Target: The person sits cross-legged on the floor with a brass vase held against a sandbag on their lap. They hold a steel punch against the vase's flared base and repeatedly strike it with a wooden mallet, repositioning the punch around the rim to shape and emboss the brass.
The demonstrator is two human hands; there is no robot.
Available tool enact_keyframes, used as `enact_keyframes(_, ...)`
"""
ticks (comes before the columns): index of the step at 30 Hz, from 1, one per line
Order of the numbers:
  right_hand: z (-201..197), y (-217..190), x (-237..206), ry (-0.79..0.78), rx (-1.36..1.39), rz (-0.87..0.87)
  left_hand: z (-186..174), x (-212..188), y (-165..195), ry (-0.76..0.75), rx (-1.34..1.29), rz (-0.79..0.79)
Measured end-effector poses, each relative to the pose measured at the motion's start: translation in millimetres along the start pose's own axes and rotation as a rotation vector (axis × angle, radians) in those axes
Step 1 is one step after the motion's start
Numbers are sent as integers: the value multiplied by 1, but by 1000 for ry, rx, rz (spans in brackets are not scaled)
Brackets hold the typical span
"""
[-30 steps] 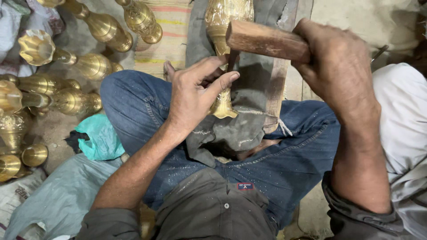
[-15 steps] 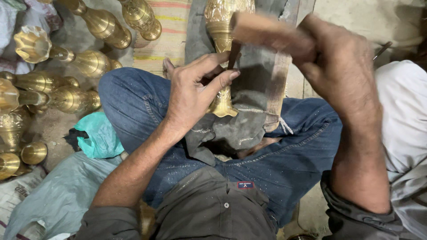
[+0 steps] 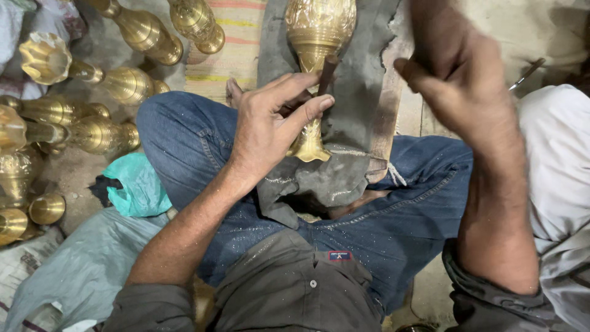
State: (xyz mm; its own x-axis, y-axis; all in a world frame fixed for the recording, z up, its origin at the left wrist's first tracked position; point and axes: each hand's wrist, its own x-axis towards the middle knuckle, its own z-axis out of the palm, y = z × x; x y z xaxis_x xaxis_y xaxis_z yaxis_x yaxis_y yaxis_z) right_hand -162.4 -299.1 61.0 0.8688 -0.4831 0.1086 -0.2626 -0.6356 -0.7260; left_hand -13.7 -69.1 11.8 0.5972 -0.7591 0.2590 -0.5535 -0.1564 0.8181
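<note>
An engraved brass vase (image 3: 319,31) lies on a grey cloth (image 3: 362,80) across my jeans-clad lap, its flared foot towards me. My left hand (image 3: 270,129) rests on the vase's stem and pinches a thin dark punch (image 3: 327,66) between thumb and fingers, with the tip set against the brass. My right hand (image 3: 461,92) is raised to the right of the vase and is blurred by motion. It is closed in a fist around a wooden mallet (image 3: 427,31), which barely shows above the fingers.
Several finished brass vases (image 3: 98,132) lie on the floor to the left, beside a teal plastic bag (image 3: 138,184). A striped mat (image 3: 236,43) lies beyond my knee. A wooden plank (image 3: 387,117) runs under the cloth, and a thin metal tool (image 3: 525,74) lies at the far right.
My right hand has swung up and rightward with the mallet, away from the punch. My left hand still holds the punch on the vase.
</note>
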Motion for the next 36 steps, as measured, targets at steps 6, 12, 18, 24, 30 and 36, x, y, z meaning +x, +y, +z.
enact_keyframes(6,1,-4,-2,4,-85,26,-3,2,2,-61,-173,-109)
enact_keyframes(12,0,-8,-7,30,-234,-190,-5,3,4,-71,-87,-57)
enact_keyframes(18,1,-3,-7,74,-471,-302,-6,3,2,-98,-184,-95)
enact_keyframes(24,0,-5,-6,33,-558,-283,-6,3,-2,-59,-34,19)
enact_keyframes(30,-2,-10,-6,4,-632,-319,-7,4,-3,-86,-161,-15)
enact_keyframes(36,-2,-17,-7,35,-673,-382,-7,5,-6,-74,-222,81)
